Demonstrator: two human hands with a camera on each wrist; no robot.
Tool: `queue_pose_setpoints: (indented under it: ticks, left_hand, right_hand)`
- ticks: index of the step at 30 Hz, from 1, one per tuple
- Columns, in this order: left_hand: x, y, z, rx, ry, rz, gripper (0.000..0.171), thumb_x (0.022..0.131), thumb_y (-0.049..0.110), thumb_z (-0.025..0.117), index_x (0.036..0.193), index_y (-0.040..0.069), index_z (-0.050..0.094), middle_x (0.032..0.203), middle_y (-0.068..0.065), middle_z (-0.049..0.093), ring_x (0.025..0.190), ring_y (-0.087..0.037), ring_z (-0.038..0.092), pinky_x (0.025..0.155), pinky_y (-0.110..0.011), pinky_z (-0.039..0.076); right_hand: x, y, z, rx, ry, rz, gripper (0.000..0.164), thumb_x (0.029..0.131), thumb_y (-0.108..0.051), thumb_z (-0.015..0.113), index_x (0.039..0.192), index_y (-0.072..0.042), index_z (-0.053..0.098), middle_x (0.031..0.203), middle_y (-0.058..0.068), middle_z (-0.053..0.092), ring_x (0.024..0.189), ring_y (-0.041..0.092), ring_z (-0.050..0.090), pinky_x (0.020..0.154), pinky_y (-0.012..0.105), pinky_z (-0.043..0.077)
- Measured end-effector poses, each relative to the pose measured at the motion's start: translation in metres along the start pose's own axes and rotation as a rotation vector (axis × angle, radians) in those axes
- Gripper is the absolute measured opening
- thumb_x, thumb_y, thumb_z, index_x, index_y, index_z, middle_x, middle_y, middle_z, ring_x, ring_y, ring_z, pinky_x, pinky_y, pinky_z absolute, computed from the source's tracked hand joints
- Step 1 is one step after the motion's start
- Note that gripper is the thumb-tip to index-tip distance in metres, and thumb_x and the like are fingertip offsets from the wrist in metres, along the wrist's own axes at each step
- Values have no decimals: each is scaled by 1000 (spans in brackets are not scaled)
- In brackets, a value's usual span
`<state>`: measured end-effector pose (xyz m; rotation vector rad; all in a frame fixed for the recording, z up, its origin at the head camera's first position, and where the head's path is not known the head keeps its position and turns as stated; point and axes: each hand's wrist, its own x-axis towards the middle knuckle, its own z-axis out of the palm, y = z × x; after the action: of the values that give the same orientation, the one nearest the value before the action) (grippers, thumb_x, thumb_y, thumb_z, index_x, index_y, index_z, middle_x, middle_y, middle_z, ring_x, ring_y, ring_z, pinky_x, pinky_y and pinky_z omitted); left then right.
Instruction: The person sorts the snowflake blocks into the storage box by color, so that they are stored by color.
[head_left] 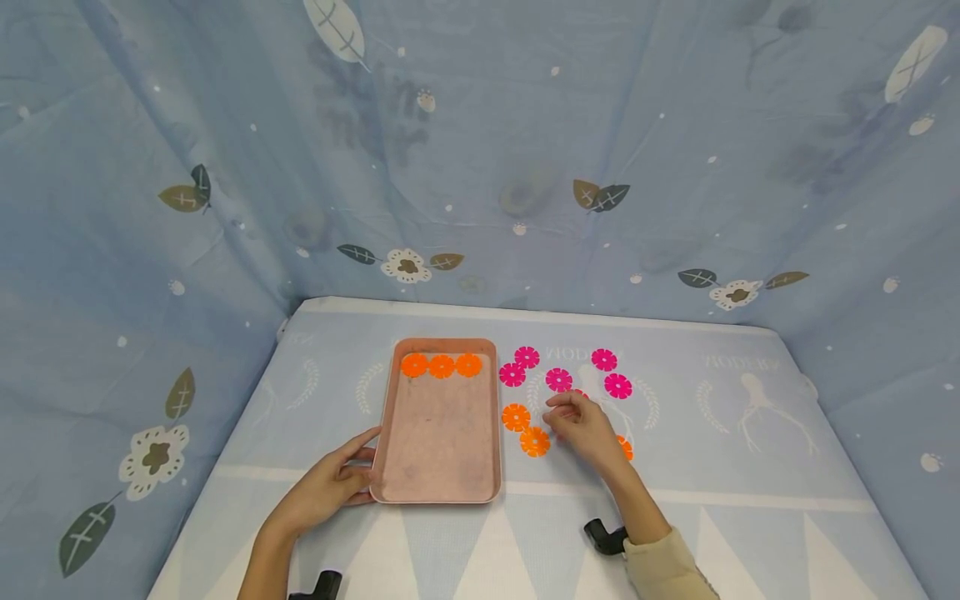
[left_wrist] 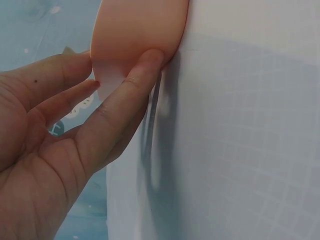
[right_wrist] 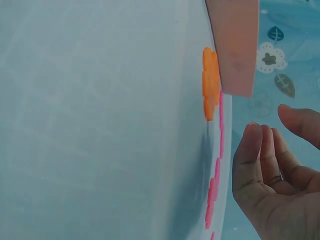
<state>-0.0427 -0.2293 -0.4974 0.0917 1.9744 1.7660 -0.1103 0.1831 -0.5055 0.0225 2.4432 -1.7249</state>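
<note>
My left hand holds the left side of a pink rectangular tray; in the left wrist view its fingers bear on the tray's outer wall. Three orange flower-shaped discs lie in a row at the tray's far end. Right of the tray, my right hand hovers over loose discs, thumb and bent fingers apart with nothing between them in the right wrist view. Nearest to it are two orange flower discs and a pink one. It partly hides another pink disc and an orange disc.
More pink flower discs are scattered beyond the right hand and near the tray's far right corner. A patterned cloth covers the table. Blue curtains hang behind and at both sides. Black wrist-worn devices show near both wrists.
</note>
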Motion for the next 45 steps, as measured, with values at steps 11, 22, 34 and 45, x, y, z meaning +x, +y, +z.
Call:
queue_pose_setpoints:
  ticks: [11,22,34,45]
  left_hand:
    - [0,-1,0,2,8,-3,67,98,-3,53,159,6,25,142,-32,36,116,-39,59,86,-40,58]
    - [0,-2,-2,2,-3,5,68,98,-3,55,159,6,24,141,-32,37,114,-39,61,86,-40,58]
    - [0,-3,-3,-21,-23,12,68,99,-3,54,159,6,23,142,-32,36,116,-40,60,87,-40,57]
    - [0,0,-1,-14,-14,4,67,99,-3,54,159,6,25,142,-32,36,117,-40,59,86,-40,58]
  right_hand:
    - [0,11,2,-87,-153,-6,24,88,-7,76,108,0,67,87,6,62,72,20,57,62,26,52]
    - [2,13,6,-291,-199,-70,34,78,-8,84,107,-6,68,88,6,56,73,20,50,63,29,47]
    - [2,13,10,-353,-182,-54,35,76,-5,86,103,-8,64,84,5,53,71,19,47,60,30,43]
    - [7,9,0,-283,-173,25,13,87,-4,75,93,-6,64,80,3,59,64,18,55,57,27,49]
